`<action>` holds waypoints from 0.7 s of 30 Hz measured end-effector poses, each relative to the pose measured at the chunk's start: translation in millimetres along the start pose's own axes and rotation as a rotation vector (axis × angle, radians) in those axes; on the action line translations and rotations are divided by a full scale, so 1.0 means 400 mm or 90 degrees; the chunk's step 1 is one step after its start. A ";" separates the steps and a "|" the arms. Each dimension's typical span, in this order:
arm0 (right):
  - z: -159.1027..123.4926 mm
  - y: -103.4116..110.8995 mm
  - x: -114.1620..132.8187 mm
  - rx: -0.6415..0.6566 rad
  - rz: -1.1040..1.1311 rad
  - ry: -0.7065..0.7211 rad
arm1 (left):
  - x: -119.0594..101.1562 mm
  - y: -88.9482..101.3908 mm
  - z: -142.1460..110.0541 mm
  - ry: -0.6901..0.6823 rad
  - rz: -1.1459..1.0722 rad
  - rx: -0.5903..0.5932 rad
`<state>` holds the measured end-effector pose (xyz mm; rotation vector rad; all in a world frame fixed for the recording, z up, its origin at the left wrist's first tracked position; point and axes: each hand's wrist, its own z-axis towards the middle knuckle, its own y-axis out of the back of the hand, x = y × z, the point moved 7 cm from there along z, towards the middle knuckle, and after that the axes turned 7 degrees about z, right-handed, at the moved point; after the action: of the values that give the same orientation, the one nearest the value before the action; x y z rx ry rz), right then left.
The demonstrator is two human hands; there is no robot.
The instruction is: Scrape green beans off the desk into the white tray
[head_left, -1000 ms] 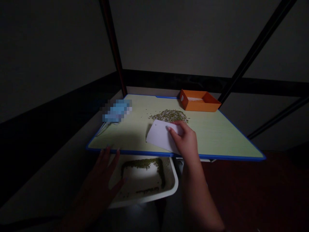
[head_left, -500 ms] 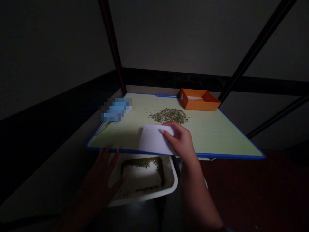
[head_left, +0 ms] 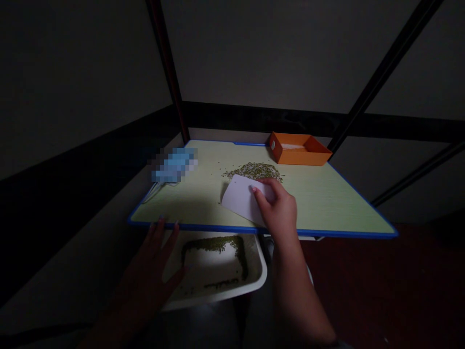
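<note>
White card point(head_left: 238, 198) sits pinched in the right fingers point(head_left: 263, 202)

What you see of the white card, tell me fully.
The white card is thin, flat and plain, perhaps plastic, with a small dark spot near its upper left corner. The right hand grips its right part, thumb on the near face. Held tilted before the green grains, it may touch the pale tabletop; that is unclear.
</note>
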<state>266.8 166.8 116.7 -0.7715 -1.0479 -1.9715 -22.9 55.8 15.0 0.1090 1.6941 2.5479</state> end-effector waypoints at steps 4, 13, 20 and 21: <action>0.004 -0.001 -0.013 -0.017 -0.023 -0.017 | 0.000 -0.001 -0.001 0.000 -0.003 0.012; -0.005 -0.014 0.003 0.007 -0.004 -0.006 | 0.001 -0.002 0.000 0.000 0.012 0.009; 0.001 -0.008 -0.012 -0.011 -0.019 -0.016 | -0.001 -0.004 -0.005 -0.010 0.029 -0.002; 0.001 -0.008 -0.013 -0.015 -0.022 -0.017 | 0.000 -0.003 -0.006 -0.009 0.029 -0.004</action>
<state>266.9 170.4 111.4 -0.7997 -1.0620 -2.0112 -23.0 53.9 13.0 0.1667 1.6976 2.5790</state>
